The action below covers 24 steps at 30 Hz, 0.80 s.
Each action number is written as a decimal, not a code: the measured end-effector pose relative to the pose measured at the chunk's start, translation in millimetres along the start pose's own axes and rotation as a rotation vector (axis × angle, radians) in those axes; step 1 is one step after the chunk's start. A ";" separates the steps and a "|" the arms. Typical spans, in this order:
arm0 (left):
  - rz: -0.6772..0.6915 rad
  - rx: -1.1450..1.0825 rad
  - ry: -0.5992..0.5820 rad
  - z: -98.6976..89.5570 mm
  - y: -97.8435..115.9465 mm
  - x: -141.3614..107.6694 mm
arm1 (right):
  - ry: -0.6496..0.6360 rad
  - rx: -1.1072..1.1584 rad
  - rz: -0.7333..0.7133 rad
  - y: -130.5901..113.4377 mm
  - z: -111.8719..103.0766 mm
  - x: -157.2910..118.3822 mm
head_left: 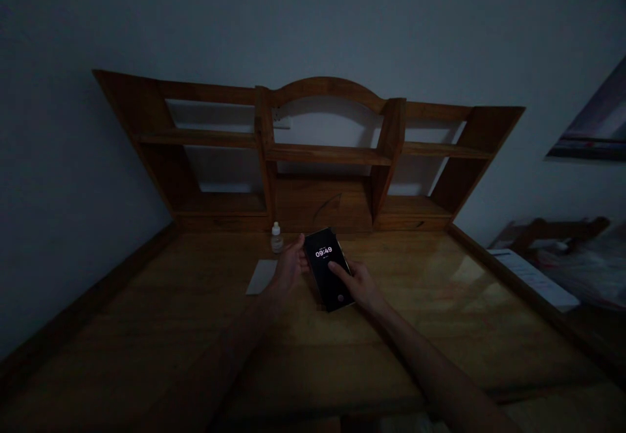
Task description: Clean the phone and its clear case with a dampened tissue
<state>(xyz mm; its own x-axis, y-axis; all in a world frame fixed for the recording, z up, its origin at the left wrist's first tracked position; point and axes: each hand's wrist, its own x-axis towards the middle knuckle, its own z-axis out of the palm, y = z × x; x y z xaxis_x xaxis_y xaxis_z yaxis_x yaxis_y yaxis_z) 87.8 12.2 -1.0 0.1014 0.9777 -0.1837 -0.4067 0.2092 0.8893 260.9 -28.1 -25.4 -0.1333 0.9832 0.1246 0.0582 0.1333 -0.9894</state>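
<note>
Smartphone: here it is, front and centre, a dark slab [333, 289] tilted over the tabletop [415, 289], screen facing the wearer, top end leaning left; whether it touches the wood, I cannot tell.
Screen: lit white digits read 09:49 near the top, with a small round mark glowing near the bottom.
Right hand: in from the right [362, 284], fingers closed around the phone's right side, thumb laid across the glass below the clock.
Left hand: over at the phone's upper left edge [291, 263], fingers loosely curled, thumb up by the corner; whether they grip it, I cannot tell.
Dropper bottle: standing upright just beyond the left hand, white cap on top, clear body [276, 244].
White paper: lying flat beside the left wrist [259, 278].
Wooden hutch: spanning the back of the tabletop [327, 154], arched in the middle, open shelves on both sides.
Wall socket: pale, seen through the hutch's upper middle opening [282, 122].
Far right: printed sheets [533, 278] beyond the tabletop's raised edge, near a wooden chair [562, 229], all in dim light.
</note>
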 end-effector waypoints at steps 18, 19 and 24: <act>-0.248 -0.100 -0.233 -17.8 15.1 5.7 | -0.024 0.059 0.053 -0.2 -5.0 1.8; -0.245 -0.110 -0.236 -17.6 15.7 4.9 | -0.024 0.061 0.057 0.3 -5.0 1.8; -0.209 -0.085 -0.220 -15.3 12.2 5.8 | -0.036 0.064 0.080 3.3 -5.3 2.0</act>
<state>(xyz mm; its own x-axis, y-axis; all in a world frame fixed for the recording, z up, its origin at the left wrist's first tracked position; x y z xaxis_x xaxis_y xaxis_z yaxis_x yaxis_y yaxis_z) 69.5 20.6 2.3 0.3807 0.8887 -0.2556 -0.4298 0.4148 0.8020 266.1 -25.1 -28.0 -0.1664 0.9851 0.0430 0.0067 0.0448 -0.9990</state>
